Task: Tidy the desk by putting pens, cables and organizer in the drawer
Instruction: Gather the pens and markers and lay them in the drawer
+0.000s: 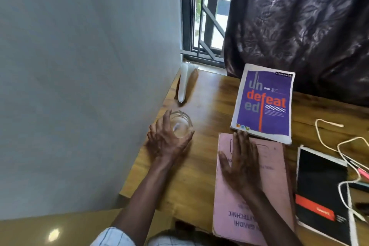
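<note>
Left hand (pixel 165 142) grips the clear glass jar (pixel 182 126) at the surface's (pixel 199 175) left side, fingers (pixel 166 119) curled round its rim. Right hand (pixel 241 164) lies flat on the pink folder (pixel 229 205), fingers straight. Cables (pixel 343 146) and pens (pixel 362 173) lie far right.

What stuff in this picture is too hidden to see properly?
Drawer: not in the head view.
Pens: cut off by the right edge, blurred.
Cables: ends run off the right edge.
Pink folder print: partly covered by the right hand.
Glass jar: left hand hides its side.
</note>
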